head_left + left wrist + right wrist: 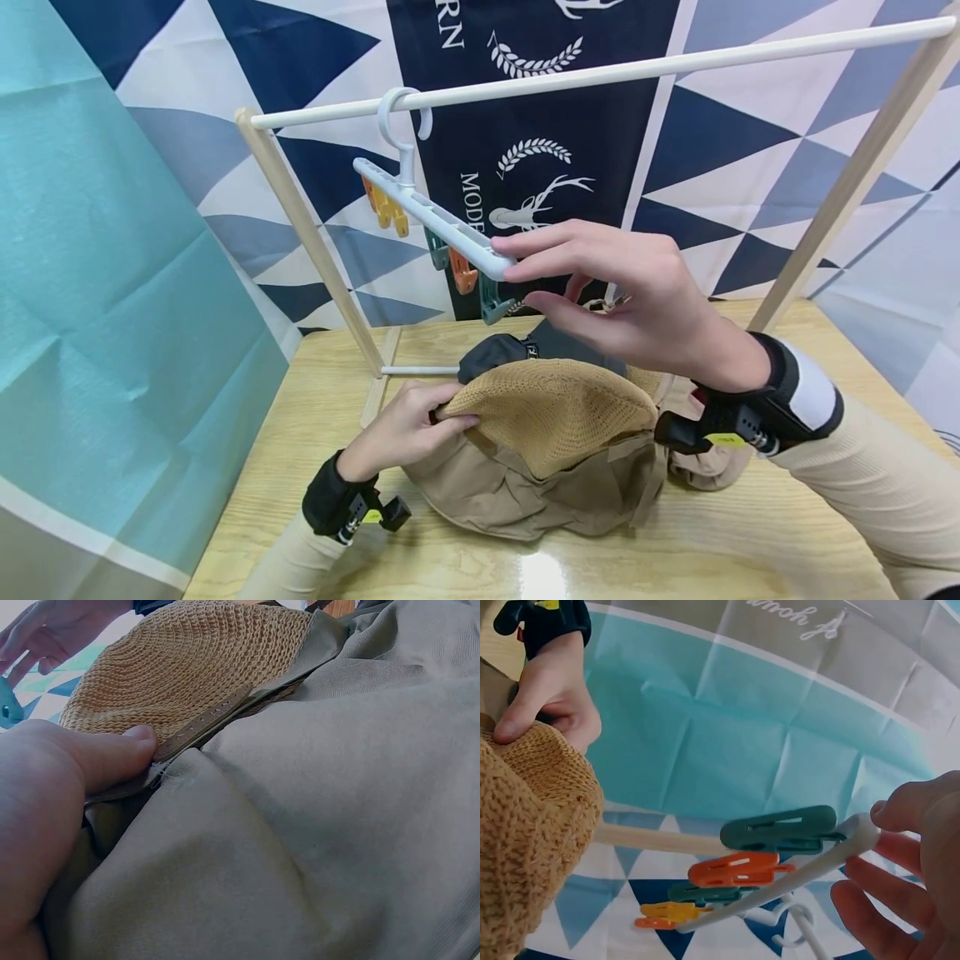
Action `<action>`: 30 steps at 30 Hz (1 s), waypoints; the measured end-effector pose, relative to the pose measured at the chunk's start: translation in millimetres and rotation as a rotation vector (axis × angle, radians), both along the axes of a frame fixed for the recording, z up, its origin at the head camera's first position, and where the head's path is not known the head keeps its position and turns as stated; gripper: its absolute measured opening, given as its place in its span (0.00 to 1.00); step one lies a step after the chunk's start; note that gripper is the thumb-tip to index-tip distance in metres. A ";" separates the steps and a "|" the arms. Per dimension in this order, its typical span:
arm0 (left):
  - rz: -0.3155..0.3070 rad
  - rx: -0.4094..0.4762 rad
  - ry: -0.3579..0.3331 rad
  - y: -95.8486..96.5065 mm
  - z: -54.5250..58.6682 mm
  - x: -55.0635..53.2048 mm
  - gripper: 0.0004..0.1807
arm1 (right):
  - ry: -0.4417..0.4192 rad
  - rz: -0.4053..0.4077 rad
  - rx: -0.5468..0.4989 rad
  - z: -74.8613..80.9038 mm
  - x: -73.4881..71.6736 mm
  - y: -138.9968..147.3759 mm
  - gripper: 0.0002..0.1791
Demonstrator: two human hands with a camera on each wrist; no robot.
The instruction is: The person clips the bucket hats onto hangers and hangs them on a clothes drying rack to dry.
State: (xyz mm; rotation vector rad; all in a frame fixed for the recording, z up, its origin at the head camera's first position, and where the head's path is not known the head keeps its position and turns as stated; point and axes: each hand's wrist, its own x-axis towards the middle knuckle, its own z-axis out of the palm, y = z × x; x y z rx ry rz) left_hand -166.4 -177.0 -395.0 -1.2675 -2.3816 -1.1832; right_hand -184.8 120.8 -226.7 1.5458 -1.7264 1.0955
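My left hand [412, 425] pinches the edge of a tan knitted hat [555, 408], thumb on top, beside a brown strip with small holes [202, 724]. Khaki cloth [517, 492] spreads under the hat; whether the two are joined I cannot tell. At the near end of a pale clip hanger [442, 218], my right hand [637, 292] touches the bar with extended fingers, its thumb lower and apart. The hanger hooks over a white rail. Along it hang yellow clips [386, 208], an orange clip [462, 271] and a dark green clip [492, 300], among several.
A rack with a white top rail [615, 79] and wooden posts [315, 250] stands on the wooden table [300, 467]. Behind the hat lie a dark cap [491, 354] and other headwear. Light blue cloth [127, 292] hangs at left; patterned cloth covers the back.
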 end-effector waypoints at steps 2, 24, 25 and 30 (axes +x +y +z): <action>0.001 -0.001 -0.003 -0.4 -0.6 -0.3 0.09 | -0.031 -0.018 -0.009 -1.5 -2.4 2.0 0.22; -0.014 -0.004 -0.010 -4.7 -4.2 -7.9 0.08 | -0.321 -0.255 0.005 -8.6 -14.6 19.3 0.35; -0.014 -0.004 -0.007 -4.8 -4.2 -8.2 0.09 | -0.323 -0.262 0.009 -8.7 -14.6 19.0 0.35; -0.023 0.002 -0.010 -5.8 -4.6 -9.6 0.09 | -0.318 -0.280 0.022 -9.7 -17.5 18.8 0.37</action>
